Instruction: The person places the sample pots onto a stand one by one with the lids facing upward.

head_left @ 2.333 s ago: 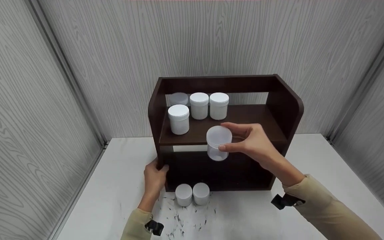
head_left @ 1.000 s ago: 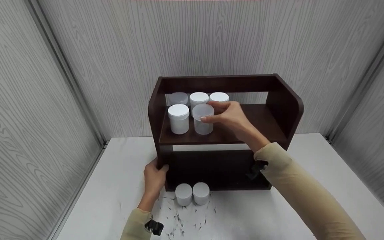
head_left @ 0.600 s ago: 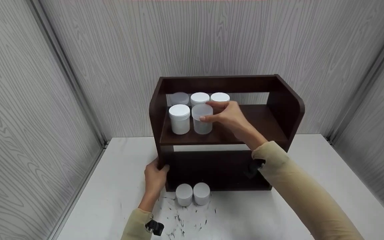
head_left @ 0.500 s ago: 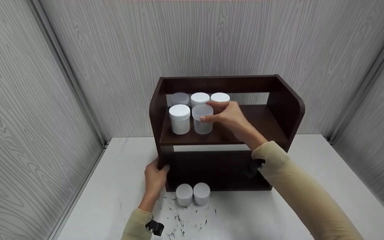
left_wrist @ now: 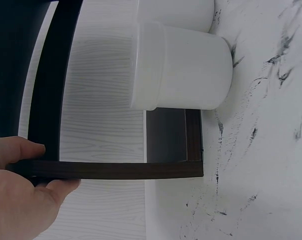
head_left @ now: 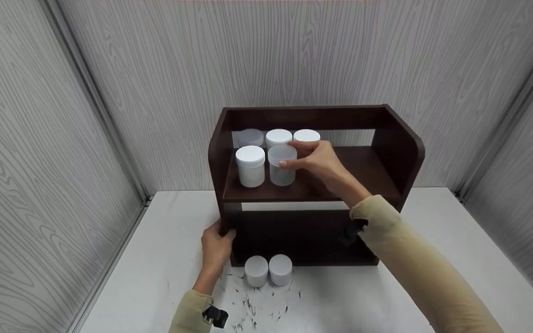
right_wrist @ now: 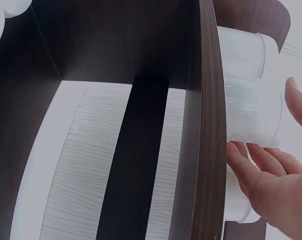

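Observation:
My left hand [head_left: 216, 247] grips the left side panel of the dark brown two-tier shelf [head_left: 340, 185], thumb on one face and fingers on the other. On its upper board stands a translucent jar [head_left: 281, 173], upright beside a white lidded jar [head_left: 251, 169]. My right hand [head_left: 322, 166] is around the translucent jar; in the right wrist view its thumb [right_wrist: 297, 102] stands off the jar, while the fingers lie close along its side. Whether those fingers touch it is unclear. Behind are two white-lidded jars [head_left: 279, 136] [head_left: 307, 135], partly hidden, and a greyish translucent jar [head_left: 251, 137].
Two white jars [head_left: 257, 271] [head_left: 280, 269] stand side by side on the white table [head_left: 350, 300] before the shelf's lower tier. Dark scratch marks lie near them. Wood-patterned panels [head_left: 294, 55] enclose the back and sides.
The right hand has carried the translucent jar left and up from in front of the shelf onto the upper board. Over the last second the jar has barely moved. The left hand keeps its grip.

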{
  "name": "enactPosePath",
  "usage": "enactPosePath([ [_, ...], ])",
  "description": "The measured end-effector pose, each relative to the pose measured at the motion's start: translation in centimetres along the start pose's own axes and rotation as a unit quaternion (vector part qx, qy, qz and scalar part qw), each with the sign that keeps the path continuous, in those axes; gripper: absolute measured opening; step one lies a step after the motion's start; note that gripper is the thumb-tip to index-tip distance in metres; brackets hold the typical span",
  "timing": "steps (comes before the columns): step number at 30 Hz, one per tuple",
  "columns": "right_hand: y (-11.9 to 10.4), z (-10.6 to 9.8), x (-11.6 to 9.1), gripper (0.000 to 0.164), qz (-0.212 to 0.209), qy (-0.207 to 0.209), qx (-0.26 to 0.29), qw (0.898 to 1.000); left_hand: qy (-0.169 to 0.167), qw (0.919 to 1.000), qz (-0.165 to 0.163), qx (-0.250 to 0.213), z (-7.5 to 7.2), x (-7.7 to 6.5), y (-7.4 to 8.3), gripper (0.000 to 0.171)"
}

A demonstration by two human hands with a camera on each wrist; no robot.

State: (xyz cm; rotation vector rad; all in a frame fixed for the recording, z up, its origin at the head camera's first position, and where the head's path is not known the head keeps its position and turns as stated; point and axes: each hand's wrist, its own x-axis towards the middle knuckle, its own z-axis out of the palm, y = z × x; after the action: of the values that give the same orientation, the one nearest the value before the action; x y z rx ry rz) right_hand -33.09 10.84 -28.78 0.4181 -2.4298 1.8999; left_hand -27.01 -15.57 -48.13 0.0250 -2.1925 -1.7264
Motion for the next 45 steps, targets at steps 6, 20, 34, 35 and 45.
enactPosePath([
  [6,-0.1,0.0,0.1,0.067,0.001,0.001,0.008,1.0,-0.007,0.9999,0.006,-0.005,0.0,-0.1,0.0,0.045],
  [20,-0.2,-0.8,-1.6,0.07,-0.029,0.001,0.049,0.998,0.002,1.0,-0.002,0.002,0.1,-0.1,0.2,0.045],
  [34,0.0,-3.3,-7.7,0.065,-0.062,0.016,0.025,0.998,-0.005,1.0,0.005,0.003,0.1,0.1,-0.2,0.046],
  [35,0.1,-3.5,-8.3,0.063,-0.062,0.014,0.027,0.998,-0.007,1.0,0.005,0.002,0.0,0.1,-0.2,0.046],
  [45,1.5,-4.2,-13.8,0.051,-0.052,0.002,0.067,0.996,-0.009,0.9999,-0.004,0.005,-0.4,0.2,-0.1,0.042],
])
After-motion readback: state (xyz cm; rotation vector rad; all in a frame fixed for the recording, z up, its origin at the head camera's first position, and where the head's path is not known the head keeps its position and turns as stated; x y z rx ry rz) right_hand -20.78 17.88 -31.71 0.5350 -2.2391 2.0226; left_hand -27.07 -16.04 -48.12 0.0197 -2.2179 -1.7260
